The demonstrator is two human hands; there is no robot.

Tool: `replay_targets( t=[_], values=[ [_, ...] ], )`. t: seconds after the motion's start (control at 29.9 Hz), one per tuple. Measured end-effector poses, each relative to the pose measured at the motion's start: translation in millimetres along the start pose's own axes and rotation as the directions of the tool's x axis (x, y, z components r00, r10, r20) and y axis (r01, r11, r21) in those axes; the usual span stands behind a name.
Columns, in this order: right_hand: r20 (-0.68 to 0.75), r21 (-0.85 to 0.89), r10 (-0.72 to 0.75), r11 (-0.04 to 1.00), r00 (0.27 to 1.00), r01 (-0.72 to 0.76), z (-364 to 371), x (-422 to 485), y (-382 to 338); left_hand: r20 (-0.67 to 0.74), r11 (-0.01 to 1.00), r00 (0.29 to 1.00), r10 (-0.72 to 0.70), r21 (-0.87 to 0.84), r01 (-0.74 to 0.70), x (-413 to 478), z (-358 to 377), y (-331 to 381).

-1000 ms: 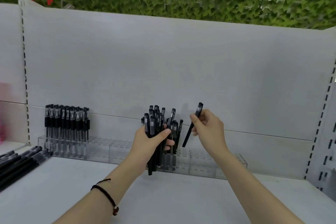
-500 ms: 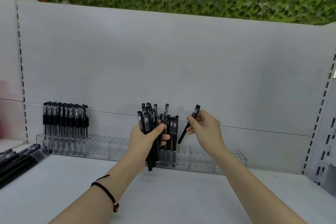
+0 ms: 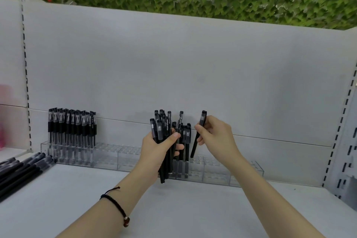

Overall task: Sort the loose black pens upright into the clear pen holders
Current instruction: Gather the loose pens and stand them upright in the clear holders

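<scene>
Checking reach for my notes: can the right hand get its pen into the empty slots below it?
Probably yes: the right hand pinches the pen tip-down above empty slots of the clear holder; the left hand holds its bundle aside.

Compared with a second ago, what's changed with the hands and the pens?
The right hand has swung its single black pen from a slant to nearer upright, tip lower toward the clear pen holder. Nothing taken or released. The left hand still grips the bundle of pens; standing pens and loose pens on the left are unchanged.
</scene>
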State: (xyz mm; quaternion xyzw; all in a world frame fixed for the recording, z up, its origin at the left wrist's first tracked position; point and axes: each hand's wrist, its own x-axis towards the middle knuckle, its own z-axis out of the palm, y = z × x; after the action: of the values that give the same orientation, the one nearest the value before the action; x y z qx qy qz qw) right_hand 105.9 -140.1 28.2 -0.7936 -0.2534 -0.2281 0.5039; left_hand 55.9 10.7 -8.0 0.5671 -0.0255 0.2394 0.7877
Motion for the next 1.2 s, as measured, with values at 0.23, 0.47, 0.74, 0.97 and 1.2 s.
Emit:
replay_targets(
  t=[0.23,0.47,0.74,0.97,1.2],
  values=[
    [-0.001,0.012,0.029,1.0,1.0,-0.029,-3,1,3,0.011,1.0,1.0,-0.001,0.001,0.001,-1,0,0],
    [0.048,-0.008,0.041,0.999,0.998,-0.041,-6,4,-1,0.016,1.0,1.0,-0.003,0.01,0.003,-2,0,0],
    [0.069,-0.024,0.063,0.998,0.996,-0.061,-12,4,-3,0.027,1.0,1.0,-0.01,0.016,0.009,-2,1,0],
    [0.089,-0.017,0.041,0.999,0.995,-0.04,8,0,8,0.034,1.0,0.999,-0.001,0.005,0.0,-4,2,1],
    [-0.037,-0.019,0.048,0.999,0.998,-0.049,1,4,20,0.023,1.0,1.0,-0.01,0.011,0.009,-3,2,0]
  ],
)
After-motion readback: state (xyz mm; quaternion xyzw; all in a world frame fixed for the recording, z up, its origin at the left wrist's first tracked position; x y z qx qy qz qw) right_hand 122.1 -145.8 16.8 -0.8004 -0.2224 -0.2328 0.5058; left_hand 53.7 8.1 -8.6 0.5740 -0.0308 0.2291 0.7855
